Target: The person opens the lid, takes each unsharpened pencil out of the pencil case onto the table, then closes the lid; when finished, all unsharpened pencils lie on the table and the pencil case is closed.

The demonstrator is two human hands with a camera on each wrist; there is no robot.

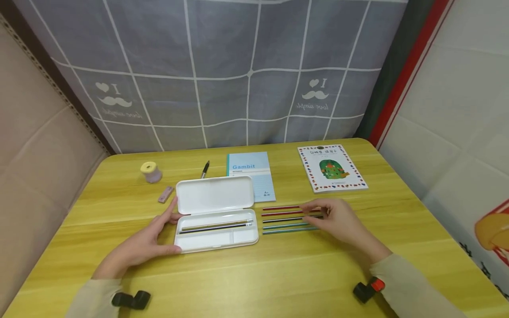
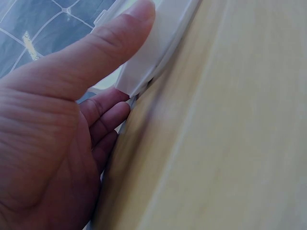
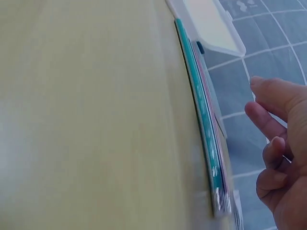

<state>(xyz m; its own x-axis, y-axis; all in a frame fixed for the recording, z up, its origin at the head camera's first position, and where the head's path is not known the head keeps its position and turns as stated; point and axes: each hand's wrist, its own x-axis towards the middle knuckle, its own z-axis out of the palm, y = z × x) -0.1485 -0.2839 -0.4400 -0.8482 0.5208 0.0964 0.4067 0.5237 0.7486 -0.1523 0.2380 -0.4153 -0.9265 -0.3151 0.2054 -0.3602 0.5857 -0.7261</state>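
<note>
"What's the biggest thing there?"

"The wooden table [image 1: 238, 282]. Near its far right corner lies a picture book [image 1: 334, 168], and a blue-and-white notebook [image 1: 260, 172] lies near the far edge."

"And the pencil case [image 1: 214, 194]?"

"White, left of the table's middle, with its lid folded back toward the far edge and covering part of the notebook."

"How are the hands?"

"The left hand [image 1: 147, 240] is spread along the case's left end: thumb at the near left corner, forefinger stretched beside the lid. The right hand [image 1: 338, 218] is over the right ends of five pencils [image 1: 282, 219], thumb and forefinger apart, the other fingers loosely bent. I can't tell whether a fingertip touches one."

"How do those five lie?"

"Side by side on the table, just right of the case: two red farthest back, one black, two green nearest the near edge. Two more pencils [image 1: 214, 225], one gold-toned and one black, lie inside the case."

"Anything smaller?"

"A black pen [image 1: 205, 169] behind the lid, a yellow-topped pot [image 1: 151, 172] toward the far left corner, and a small pinkish block [image 1: 165, 194] beside the lid's left edge."
</note>
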